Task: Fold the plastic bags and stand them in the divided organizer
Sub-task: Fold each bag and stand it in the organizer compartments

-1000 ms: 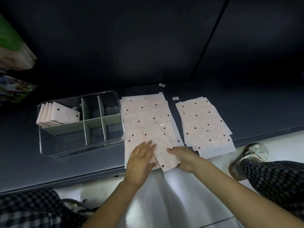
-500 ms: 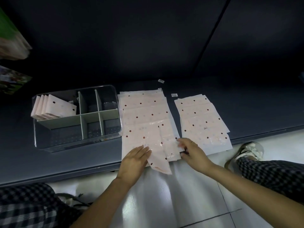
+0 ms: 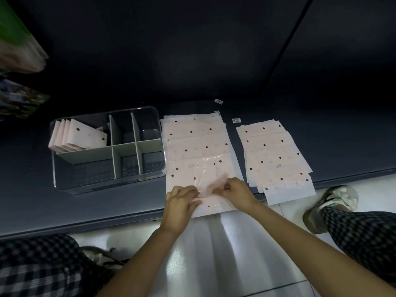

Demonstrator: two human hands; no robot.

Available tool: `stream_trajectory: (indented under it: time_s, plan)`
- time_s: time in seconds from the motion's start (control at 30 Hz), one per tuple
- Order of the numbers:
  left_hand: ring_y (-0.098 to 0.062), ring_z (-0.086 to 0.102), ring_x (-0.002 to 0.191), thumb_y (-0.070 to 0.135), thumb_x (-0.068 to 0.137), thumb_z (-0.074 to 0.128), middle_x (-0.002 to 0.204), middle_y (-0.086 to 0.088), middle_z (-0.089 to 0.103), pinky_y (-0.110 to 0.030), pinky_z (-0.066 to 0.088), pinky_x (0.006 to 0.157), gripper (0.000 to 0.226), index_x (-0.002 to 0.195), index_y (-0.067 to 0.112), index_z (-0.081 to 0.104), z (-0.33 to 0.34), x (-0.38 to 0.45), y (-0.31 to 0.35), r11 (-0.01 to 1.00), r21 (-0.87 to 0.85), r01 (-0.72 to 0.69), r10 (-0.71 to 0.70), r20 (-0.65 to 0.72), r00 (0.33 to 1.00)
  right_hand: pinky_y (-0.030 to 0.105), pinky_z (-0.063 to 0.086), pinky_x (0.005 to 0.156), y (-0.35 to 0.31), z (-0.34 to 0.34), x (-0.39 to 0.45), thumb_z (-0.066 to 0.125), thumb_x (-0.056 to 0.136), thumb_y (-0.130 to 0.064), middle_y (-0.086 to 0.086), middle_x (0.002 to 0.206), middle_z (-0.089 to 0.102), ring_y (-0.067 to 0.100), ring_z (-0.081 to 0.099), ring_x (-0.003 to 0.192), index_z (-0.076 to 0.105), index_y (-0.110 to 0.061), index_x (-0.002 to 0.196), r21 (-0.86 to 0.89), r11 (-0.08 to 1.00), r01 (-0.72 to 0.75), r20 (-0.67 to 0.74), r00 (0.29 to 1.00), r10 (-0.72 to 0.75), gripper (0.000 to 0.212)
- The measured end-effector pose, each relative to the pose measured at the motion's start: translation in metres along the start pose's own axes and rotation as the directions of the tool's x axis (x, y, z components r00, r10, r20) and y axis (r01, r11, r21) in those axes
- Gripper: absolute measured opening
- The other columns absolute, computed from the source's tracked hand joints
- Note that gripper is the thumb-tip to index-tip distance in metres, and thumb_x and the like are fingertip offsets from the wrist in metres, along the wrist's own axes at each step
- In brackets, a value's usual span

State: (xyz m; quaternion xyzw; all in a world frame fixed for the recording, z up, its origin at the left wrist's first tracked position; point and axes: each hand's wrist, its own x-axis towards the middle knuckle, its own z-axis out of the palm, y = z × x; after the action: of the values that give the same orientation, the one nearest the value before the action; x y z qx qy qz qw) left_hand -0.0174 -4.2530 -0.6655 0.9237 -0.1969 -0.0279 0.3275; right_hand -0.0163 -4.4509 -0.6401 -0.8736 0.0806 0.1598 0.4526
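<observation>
You're pinching the top bag with left hand, right hand | slippery stack risking sliding, skewing your fold.

Glossy, thin plastic is seen in the bags; clear hard plastic in the organizer, with matt dividers. The floor is shiny tile.

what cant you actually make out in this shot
- Head view: the near edge of the top bag is motion-blurred between the left hand and right hand, so the fold cannot be read.
- The count of the folded bags in the organizer is unclear; they overlap.
- Print on the small labels is too small.
- Blurred items at the left edge are cut off.
</observation>
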Motion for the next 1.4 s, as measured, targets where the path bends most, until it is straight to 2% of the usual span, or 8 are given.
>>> stream_trajectory:
  time_s: [0.17, 0.63, 0.73, 0.87, 1.2, 1.27, 1.33, 1.4]
  plan:
    - [-0.009, 0.036, 0.092, 0.035, 0.085, 0.066, 0.096, 0.01, 0.054, -0.024, 0.018, 0.074, 0.017, 0.088, 0.021, 0.073, 0.004, 0.01, -0.006, 0.973, -0.038, 0.227, -0.228, -0.044, 0.973, 0.026, 0.023, 0.05, -0.01, 0.0, 0.023, 0.057, 0.092, -0.032, -0.002, 0.058, 0.034, 0.012, 0.032, 0.055, 0.031, -0.013, 0.06, -0.201, 0.966, -0.165, -0.015, 0.986, 0.165, 0.045]
    - [-0.019, 0.039, 0.107, 0.034, 0.094, 0.05, 0.113, 0.002, 0.046, -0.027, 0.025, 0.085, 0.018, 0.093, 0.02, 0.062, 0.009, 0.015, 0.011, 0.91, 0.099, 0.402, -0.402, -0.025, 0.915, 0.027, 0.025, 0.049, -0.021, 0.004, 0.041, 0.054, 0.093, -0.032, -0.001, 0.056, 0.035, 0.013, 0.033, 0.052, 0.03, -0.015, 0.056, -0.263, 0.925, -0.275, -0.056, 0.961, 0.27, 0.047]
    - [-0.027, 0.038, 0.124, 0.029, 0.093, 0.052, 0.134, -0.008, 0.043, -0.035, 0.029, 0.101, 0.027, 0.115, 0.012, 0.054, 0.008, 0.009, 0.021, 0.963, 0.097, 0.252, -0.244, -0.09, 0.966, 0.027, 0.023, 0.048, -0.021, 0.004, 0.043, 0.056, 0.092, -0.032, -0.002, 0.055, 0.032, 0.013, 0.031, 0.05, 0.028, -0.016, 0.055, -0.263, 0.918, -0.297, -0.056, 0.955, 0.293, 0.049]
    - [-0.022, -0.013, 0.145, 0.041, 0.101, 0.03, 0.158, -0.008, -0.006, -0.039, -0.015, 0.116, 0.063, 0.15, 0.009, 0.006, 0.011, 0.001, 0.025, 0.931, 0.303, -0.203, 0.125, 0.259, 0.958, 0.029, 0.03, 0.057, -0.021, 0.006, 0.044, 0.053, 0.093, -0.037, -0.003, 0.056, 0.036, 0.017, 0.037, 0.056, 0.03, -0.017, 0.057, -0.302, 0.897, -0.323, -0.066, 0.946, 0.318, 0.047]
    - [-0.018, -0.023, 0.142, 0.06, 0.094, 0.03, 0.152, -0.004, -0.029, -0.03, -0.016, 0.114, 0.08, 0.146, 0.028, -0.021, 0.0, -0.012, -0.008, 0.849, 0.425, -0.312, 0.1, 0.451, 0.887, 0.031, 0.037, 0.073, -0.026, 0.008, 0.038, 0.048, 0.095, -0.041, -0.002, 0.066, 0.048, 0.025, 0.052, 0.079, 0.042, -0.016, 0.066, -0.305, 0.892, -0.332, -0.068, 0.943, 0.327, 0.039]
    - [-0.017, -0.025, 0.141, 0.059, 0.094, 0.033, 0.151, -0.003, -0.03, -0.031, -0.016, 0.114, 0.081, 0.146, 0.03, -0.021, 0.001, -0.013, -0.009, 0.85, 0.426, -0.31, 0.094, 0.457, 0.884, 0.034, 0.041, 0.08, -0.028, 0.013, 0.026, 0.047, 0.095, -0.04, 0.001, 0.086, 0.06, 0.026, 0.056, 0.092, 0.051, -0.014, 0.091, -0.362, 0.887, -0.288, -0.171, 0.956, 0.24, 0.027]
    - [-0.016, -0.027, 0.139, 0.058, 0.094, 0.035, 0.15, -0.003, -0.032, -0.032, -0.016, 0.115, 0.081, 0.145, 0.03, -0.022, 0.002, -0.012, -0.008, 0.854, 0.423, -0.302, 0.09, 0.452, 0.888, 0.036, 0.042, 0.086, -0.026, 0.022, 0.006, 0.051, 0.095, -0.034, 0.006, 0.105, 0.063, 0.027, 0.056, 0.1, 0.054, -0.01, 0.11, -0.505, 0.857, -0.102, -0.331, 0.94, -0.083, 0.029]
    - [-0.016, -0.029, 0.138, 0.056, 0.094, 0.036, 0.149, -0.003, -0.033, -0.032, -0.016, 0.115, 0.081, 0.146, 0.03, -0.019, 0.002, -0.012, -0.007, 0.854, 0.426, -0.299, 0.087, 0.45, 0.889, 0.038, 0.04, 0.098, -0.02, 0.03, -0.013, 0.052, 0.095, -0.029, 0.01, 0.121, 0.061, 0.029, 0.056, 0.112, 0.056, -0.006, 0.121, -0.583, 0.792, 0.184, -0.23, 0.897, -0.377, 0.034]
